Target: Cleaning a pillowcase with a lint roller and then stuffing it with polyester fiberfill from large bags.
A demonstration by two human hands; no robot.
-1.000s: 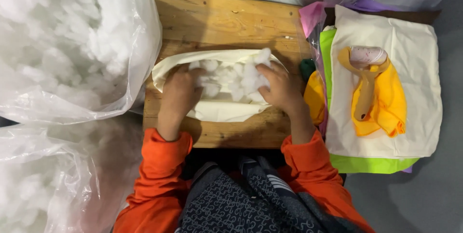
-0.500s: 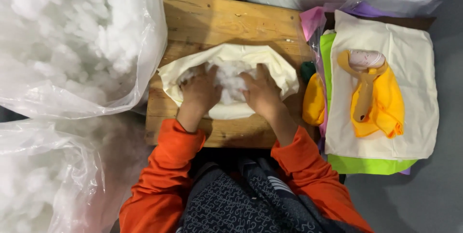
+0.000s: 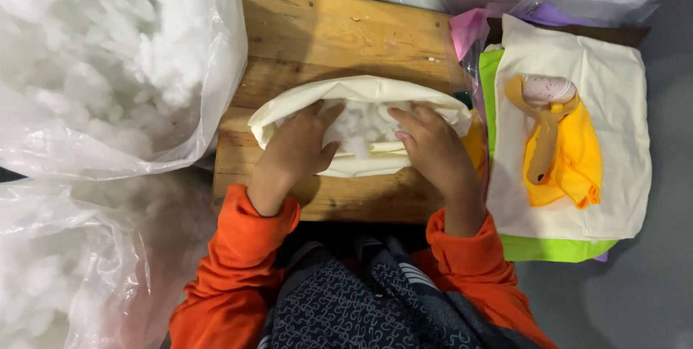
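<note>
Both hands lie flat and spread, left hand [image 3: 294,148] and right hand [image 3: 433,148] pressing the cream fabric cover [image 3: 361,96] with white stuffing [image 3: 364,124] between them, on the wooden table [image 3: 339,31].

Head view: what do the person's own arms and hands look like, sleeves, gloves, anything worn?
Both arms wear long bright orange sleeves with ribbed cuffs ending at the wrists. The left hand and right hand are bare: no gloves, and no rings, watch or bracelets can be seen. Over the lap lies a dark navy garment with a small pale pattern.
</note>
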